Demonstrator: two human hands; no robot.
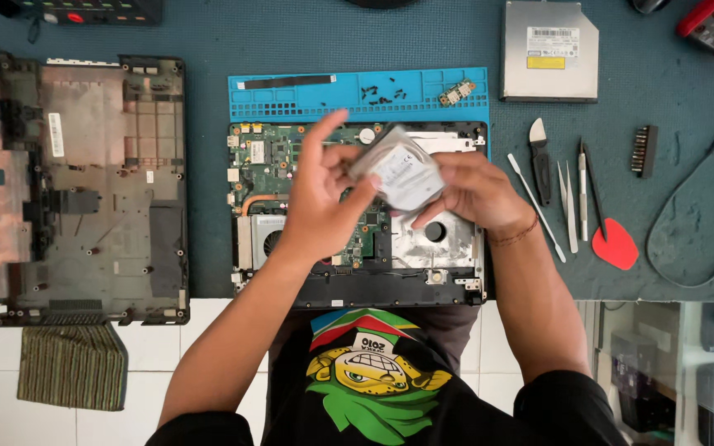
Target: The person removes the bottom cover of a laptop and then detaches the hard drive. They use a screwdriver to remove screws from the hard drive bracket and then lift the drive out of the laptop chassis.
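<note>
both hands hold 1 drive (400, 168) in the air over the open laptop (357, 215). left hand (320, 194): fingers closed on the drive's left edge, index raised. right hand (473, 192): fingers curled under its right side. blue mat (291, 99) lies just behind the laptop. bottom cover (84, 190) to the left, optical drive (549, 51) back right, tools (572, 194) and red pick (616, 244) to the right, all on the green surface (208, 41).

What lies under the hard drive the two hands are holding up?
Below the hard drive, held by the left hand and right hand, sits the opened laptop base: green circuit board, fan, silver drive bay. The part directly beneath drive and hands is hidden.
</note>
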